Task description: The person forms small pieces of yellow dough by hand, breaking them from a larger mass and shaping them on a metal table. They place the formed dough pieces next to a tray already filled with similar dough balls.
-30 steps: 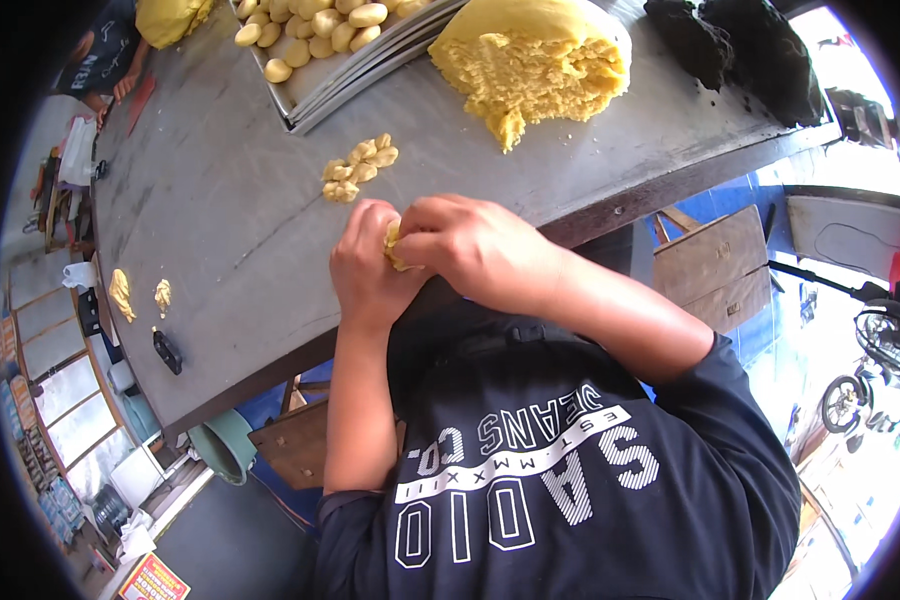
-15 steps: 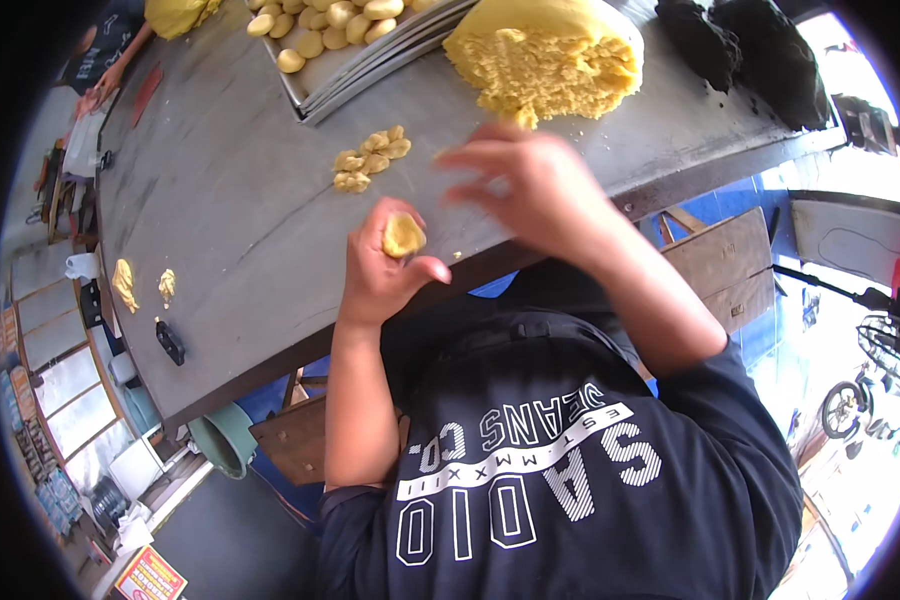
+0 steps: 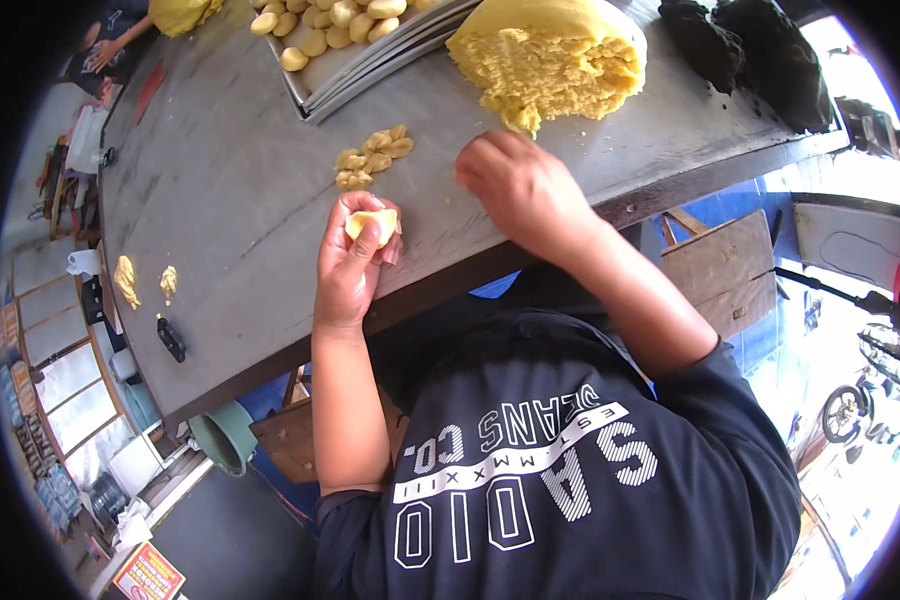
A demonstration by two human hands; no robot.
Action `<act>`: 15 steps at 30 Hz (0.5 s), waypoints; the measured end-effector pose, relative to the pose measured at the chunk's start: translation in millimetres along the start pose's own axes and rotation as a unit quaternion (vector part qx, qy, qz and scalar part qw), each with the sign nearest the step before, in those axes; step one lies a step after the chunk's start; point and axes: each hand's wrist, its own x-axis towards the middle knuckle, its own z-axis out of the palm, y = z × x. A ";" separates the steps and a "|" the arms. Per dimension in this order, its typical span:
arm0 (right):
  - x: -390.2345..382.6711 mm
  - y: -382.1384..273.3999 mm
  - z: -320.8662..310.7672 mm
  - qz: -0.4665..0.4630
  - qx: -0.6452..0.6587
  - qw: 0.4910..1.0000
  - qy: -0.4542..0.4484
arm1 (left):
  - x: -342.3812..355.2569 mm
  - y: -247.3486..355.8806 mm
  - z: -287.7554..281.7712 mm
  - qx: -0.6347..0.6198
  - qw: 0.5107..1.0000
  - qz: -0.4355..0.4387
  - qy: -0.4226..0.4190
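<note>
My left hand (image 3: 342,262) is closed around a small piece of yellow dough (image 3: 371,227), its thumb pressed onto the front. To the right, my right hand (image 3: 523,190) hovers over the table near its edge, fingers curled inward; anything inside them is hidden. Just beyond my left hand lies a cluster of small filling-like lumps (image 3: 378,152), tan and moist. A large mound of yellow dough (image 3: 555,60) sits past my right hand, its near side torn and crumbly.
Stacked metal trays (image 3: 315,108) with several dough balls (image 3: 313,42) stand at the back. Black plastic (image 3: 765,65) lies far right. On the left are two dough scraps (image 3: 125,282) and a small black object (image 3: 170,338). Another person's hand (image 3: 103,55) shows far left.
My left hand has moved slightly left and closed its thumb over the dough, which was an open cup shape before. My right hand's fingers have curled in from being spread.
</note>
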 end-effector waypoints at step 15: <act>12.1 -0.5 17.3 -0.069 -0.071 0.994 -0.054 | 3.2 -9.5 15.2 0.354 0.934 0.031 0.049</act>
